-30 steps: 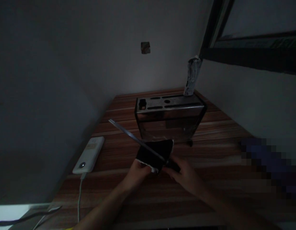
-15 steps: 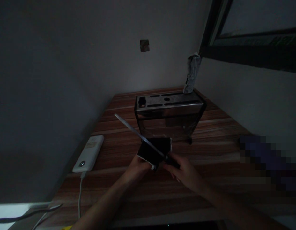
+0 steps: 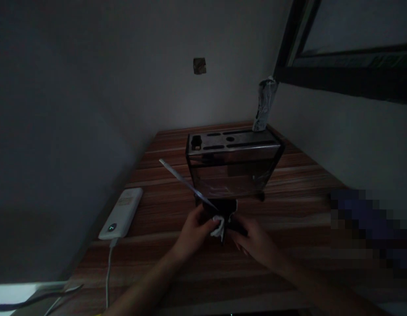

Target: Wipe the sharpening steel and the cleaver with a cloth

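A knife [image 3: 181,178] with a long, narrow, pale blade points up and to the left. My right hand [image 3: 252,237] is closed around its dark handle [image 3: 235,224]. A black cloth [image 3: 227,204] with a white edge and white underside covers the blade near the handle. My left hand [image 3: 194,228] pinches this cloth, its thumb on a folded white part, around the blade. Just beyond the hands stands a knife holder [image 3: 246,139] with a slotted metal top and see-through front. The dim light hides fine detail of the knife.
A white power bank [image 3: 119,215] with a lit display and cable [image 3: 108,276] lies left on the wood-grain table [image 3: 151,193]. A mottled grey-white upright piece [image 3: 265,104] rises at the holder's right rear. A blurred-out purple patch [image 3: 368,219] is at right. Walls close in behind.
My left hand has shifted from under the cloth to its near side, folding it over the blade so white underside shows. The right hand keeps its hold on the handle.
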Demonstrator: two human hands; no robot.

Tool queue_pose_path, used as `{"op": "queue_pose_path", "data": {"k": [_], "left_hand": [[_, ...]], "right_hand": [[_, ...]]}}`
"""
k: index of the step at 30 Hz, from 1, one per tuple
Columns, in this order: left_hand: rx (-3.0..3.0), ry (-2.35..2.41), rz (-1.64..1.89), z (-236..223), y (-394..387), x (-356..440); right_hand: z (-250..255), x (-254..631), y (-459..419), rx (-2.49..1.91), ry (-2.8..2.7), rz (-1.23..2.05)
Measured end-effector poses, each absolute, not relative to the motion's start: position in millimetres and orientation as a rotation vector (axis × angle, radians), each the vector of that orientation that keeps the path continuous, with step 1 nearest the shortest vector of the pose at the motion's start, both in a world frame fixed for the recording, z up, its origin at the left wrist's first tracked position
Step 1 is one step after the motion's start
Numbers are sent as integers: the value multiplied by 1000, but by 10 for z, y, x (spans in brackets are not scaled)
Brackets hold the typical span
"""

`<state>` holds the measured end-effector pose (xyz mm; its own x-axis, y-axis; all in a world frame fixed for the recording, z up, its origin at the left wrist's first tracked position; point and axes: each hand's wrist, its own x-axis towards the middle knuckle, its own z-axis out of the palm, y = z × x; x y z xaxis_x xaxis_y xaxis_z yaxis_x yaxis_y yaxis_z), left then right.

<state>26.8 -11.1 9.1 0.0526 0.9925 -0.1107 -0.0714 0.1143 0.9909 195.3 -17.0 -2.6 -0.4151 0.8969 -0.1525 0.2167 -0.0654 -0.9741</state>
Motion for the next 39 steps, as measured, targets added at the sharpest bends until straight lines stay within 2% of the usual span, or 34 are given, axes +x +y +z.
{"op": "queue_pose_path", "data": {"k": [8, 24, 32, 39], "left_hand": [[1242, 1217, 1132, 62, -121, 319], [1207, 1312, 1264, 238, -146, 369], [1208, 1336, 1280, 311, -115, 310], [1245, 1356, 1365, 347, -67, 195]], "right_hand": [[-83, 1925, -199, -1261, -1649, 1549], [8, 1913, -178, -1263, -1685, 1403], [0, 1938, -178, -1232, -1686, 1440], [46, 1936, -155, -1239, -1778, 1277]]}}
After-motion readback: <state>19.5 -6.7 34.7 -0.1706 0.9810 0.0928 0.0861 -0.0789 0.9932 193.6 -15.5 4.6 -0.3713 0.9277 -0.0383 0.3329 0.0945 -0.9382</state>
